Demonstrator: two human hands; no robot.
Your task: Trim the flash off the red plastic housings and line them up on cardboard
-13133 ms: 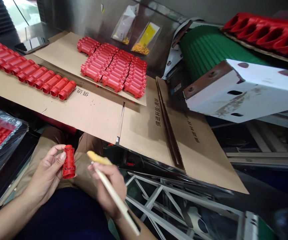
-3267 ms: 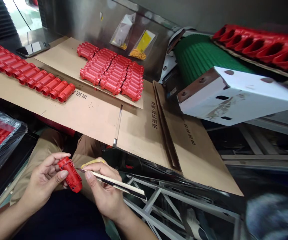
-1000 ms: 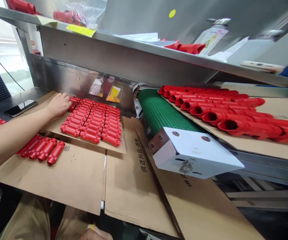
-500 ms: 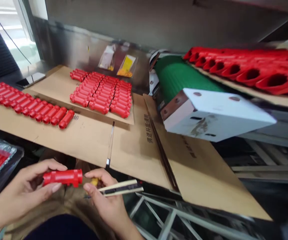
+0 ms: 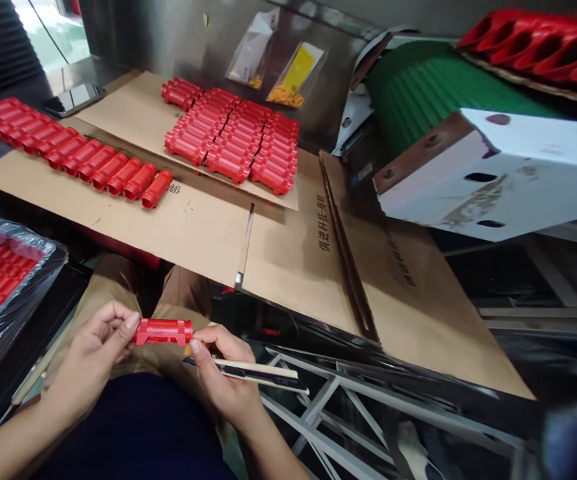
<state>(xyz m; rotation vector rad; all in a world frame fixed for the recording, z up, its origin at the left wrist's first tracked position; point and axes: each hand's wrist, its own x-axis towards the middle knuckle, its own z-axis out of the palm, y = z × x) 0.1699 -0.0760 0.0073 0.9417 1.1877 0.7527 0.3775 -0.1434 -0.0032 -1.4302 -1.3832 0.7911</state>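
A red ribbed tube (image 5: 163, 331) lies level above my lap, its left end pinched between the thumb and fingers of my left hand (image 5: 101, 350). My right hand (image 5: 228, 367) is at the tube's right end, with a small yellow piece (image 5: 188, 349) between thumb and forefinger, against or very near that end. The same hand also holds a tweezer-like tool with pale arms (image 5: 263, 375), which points out to the right. A slanting row of red tubes (image 5: 91, 162) and a block of more tubes (image 5: 233, 137) lie on the cardboard.
Cardboard (image 5: 288, 260) covers the bench ahead. Two bags, one with yellow pieces (image 5: 295, 77), lie behind. A green conveyor (image 5: 418, 87) with a white metal end plate (image 5: 508, 173) juts in at right. A phone (image 5: 74, 99) is far left; a lined bin (image 5: 43, 267) holds red tubes.
The red tube and both hands have shifted right in view. My right hand has closed up to the tube's right end, bringing the yellow piece there. The bench view has shifted with the camera.
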